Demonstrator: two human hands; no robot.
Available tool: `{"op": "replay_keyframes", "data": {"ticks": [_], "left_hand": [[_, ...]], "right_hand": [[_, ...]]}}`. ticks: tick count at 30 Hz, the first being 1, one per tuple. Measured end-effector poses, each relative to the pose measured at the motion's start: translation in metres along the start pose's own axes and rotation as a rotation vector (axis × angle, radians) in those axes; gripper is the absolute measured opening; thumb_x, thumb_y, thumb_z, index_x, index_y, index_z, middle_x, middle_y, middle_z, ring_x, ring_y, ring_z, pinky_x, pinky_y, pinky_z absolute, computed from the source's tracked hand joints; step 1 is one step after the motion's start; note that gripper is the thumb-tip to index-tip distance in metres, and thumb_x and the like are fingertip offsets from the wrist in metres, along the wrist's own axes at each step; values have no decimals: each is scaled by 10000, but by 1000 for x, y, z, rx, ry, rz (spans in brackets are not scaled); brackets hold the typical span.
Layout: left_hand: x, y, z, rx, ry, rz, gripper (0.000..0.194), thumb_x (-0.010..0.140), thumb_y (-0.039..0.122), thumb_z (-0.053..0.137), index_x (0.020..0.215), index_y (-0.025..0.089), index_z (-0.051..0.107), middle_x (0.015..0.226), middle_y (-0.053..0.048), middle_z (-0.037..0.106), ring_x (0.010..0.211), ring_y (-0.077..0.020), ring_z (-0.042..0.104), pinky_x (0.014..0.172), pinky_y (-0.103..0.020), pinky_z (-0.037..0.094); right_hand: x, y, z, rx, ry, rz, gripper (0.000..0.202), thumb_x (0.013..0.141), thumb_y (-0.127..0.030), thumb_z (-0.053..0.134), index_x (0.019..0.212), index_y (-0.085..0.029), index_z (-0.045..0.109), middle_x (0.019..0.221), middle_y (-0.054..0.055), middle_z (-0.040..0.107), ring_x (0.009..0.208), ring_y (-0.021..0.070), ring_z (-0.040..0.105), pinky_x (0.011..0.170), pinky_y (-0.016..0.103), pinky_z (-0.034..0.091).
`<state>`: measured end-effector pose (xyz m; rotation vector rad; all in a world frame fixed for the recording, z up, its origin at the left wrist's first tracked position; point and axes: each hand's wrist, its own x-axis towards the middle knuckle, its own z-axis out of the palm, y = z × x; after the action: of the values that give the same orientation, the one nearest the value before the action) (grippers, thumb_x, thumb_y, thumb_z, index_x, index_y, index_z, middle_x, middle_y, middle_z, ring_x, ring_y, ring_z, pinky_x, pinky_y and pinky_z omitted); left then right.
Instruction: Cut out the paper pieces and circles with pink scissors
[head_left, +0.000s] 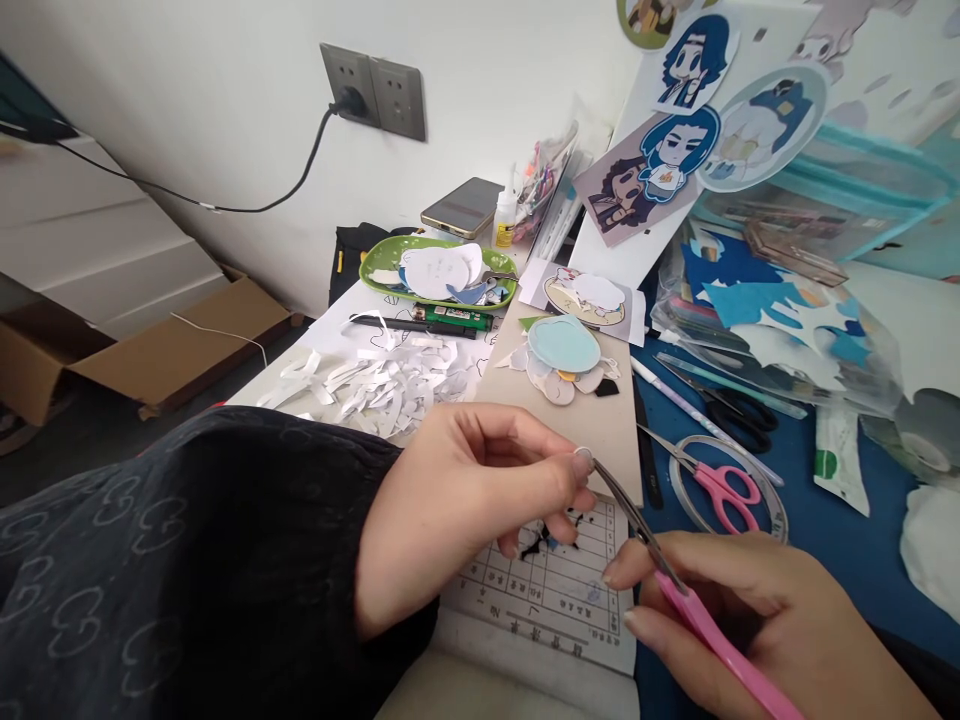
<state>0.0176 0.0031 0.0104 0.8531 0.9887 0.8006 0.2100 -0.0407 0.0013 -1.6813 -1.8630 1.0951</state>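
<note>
Between thumb and fingertips, my left hand (480, 490) pinches a tiny white paper piece (583, 453). My right hand (757, 600) is closed around pink-handled scissors (637, 525) with slim, slightly curved blades. Their tip meets the paper piece at my left fingertips, and the blades look closed or nearly so. Below both hands lies a printed form pad (562, 610) with small dark scraps on it. Just beyond, a cardboard sheet (517, 385) carries layered paper cutouts (564, 345), a pale blue oval on top.
White paper strips (382, 385) are heaped at left, before a green tray (375, 265) of cutouts. To the right are another pink pair of scissors (724, 485), a tape roll (682, 500), black scissors (731, 410) and a plastic bag (870, 340). A phone (463, 205) and glue bottle (505, 215) stand behind.
</note>
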Motion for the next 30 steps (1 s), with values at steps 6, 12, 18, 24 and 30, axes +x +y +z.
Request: {"op": "replay_keyframes", "data": {"ticks": [6,12,18,24,30], "left_hand": [[0,-1,-1,-14,-13,7,115,740,182,704,633,143,708,588,1,689,460,-61,565,343,-81,377],[1,0,-1,-12,-43,2,127,788,183,679,680,139,729,567,11,672,424,-38,511,344,-73,381],[1,-1,-1,-27,-30,-9,121,767,179,694,658,133,718,633,-9,697,472,-60,565,337,-78,383],[1,-1,-2,-13,-28,-7,141,756,176,702,620,138,704,624,-4,700,464,-57,565,336,-74,377],[2,-2,-2,-6,-19,7,134,771,178,696,643,140,712,626,6,707,469,-47,581,339,-56,381]], "right_hand": [[0,1,0,-104,-179,-59,117,774,-217,560,733,-222,670,440,-60,513,298,80,396,294,167,338],[1,3,1,-187,-89,-134,143,808,-257,551,745,-217,673,404,-62,494,269,90,419,284,184,347],[2,5,3,-261,-50,-179,213,840,-280,523,732,-192,684,374,-54,471,258,94,405,267,183,350],[2,8,4,-275,48,-325,155,795,-200,566,672,-175,657,430,-51,539,306,77,473,319,129,413],[-4,14,4,-302,37,-312,195,816,-226,565,638,-175,626,435,-53,509,307,79,458,315,143,401]]}}
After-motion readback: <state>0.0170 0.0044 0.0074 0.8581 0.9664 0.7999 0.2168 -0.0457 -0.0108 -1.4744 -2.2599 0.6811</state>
